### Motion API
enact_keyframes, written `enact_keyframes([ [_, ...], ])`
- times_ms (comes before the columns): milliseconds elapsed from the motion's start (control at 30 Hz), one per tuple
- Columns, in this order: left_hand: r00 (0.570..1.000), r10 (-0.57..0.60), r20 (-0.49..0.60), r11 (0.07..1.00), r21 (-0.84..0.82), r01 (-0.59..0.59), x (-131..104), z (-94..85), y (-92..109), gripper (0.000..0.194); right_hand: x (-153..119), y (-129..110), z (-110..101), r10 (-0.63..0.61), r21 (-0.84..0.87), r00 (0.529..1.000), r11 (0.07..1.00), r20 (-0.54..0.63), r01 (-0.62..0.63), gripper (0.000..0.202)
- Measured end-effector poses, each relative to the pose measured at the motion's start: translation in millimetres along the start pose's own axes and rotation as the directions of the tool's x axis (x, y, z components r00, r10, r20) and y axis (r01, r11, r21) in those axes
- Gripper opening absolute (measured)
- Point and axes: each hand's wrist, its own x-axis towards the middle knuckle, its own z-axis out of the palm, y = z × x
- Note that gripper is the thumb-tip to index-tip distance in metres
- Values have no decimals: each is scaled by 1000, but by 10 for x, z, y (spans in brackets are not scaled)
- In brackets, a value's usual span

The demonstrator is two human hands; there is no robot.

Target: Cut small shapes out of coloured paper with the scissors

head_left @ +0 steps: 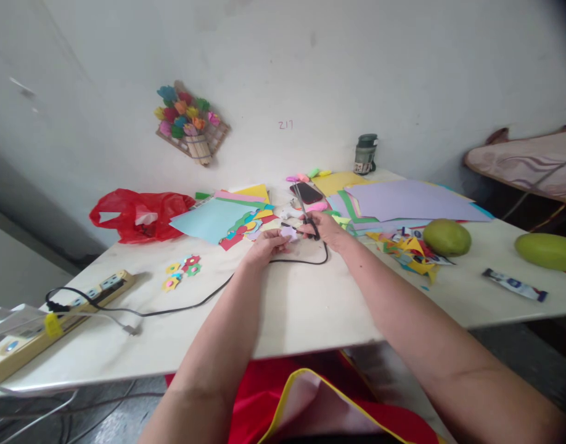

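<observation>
My left hand (267, 245) pinches a small pale-purple paper flower (289, 233) between thumb and fingers. Close beside it on the right, my right hand (328, 229) is closed around a dark corded tool that looks like a glue gun (314, 228); the fingers hide much of it. Its slim dark tip points left toward the flower. A black cord (204, 303) runs from the tool's side across the table to the left. Small coloured paper cut-outs (246, 229) lie just beyond my left hand. Finished-looking layered paper flowers (181, 271) rest on the table further left.
A power strip (119, 282) lies at the left edge, a red plastic bag (144, 216) behind it. Coloured sheets (407, 198), a phone (306, 192) and a dark jar (365, 154) are at the back. Paper scraps (415, 253), green fruit (447, 237) and a small tube (514, 285) lie right.
</observation>
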Motion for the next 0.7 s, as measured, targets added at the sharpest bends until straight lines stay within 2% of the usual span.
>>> enact_keyframes([
  [233,998,-48,36,992,115,44,0,31,-2,36,-16,14,107,-25,0,999,1000,21,25,35],
  [567,996,-22,-92,997,-70,16,16,36,28,33,15,-6,126,25,-35,995,999,-97,-29,33],
  [700,995,-19,-95,995,-98,9,12,43,34,31,19,6,137,16,-20,993,1000,-118,-18,31],
])
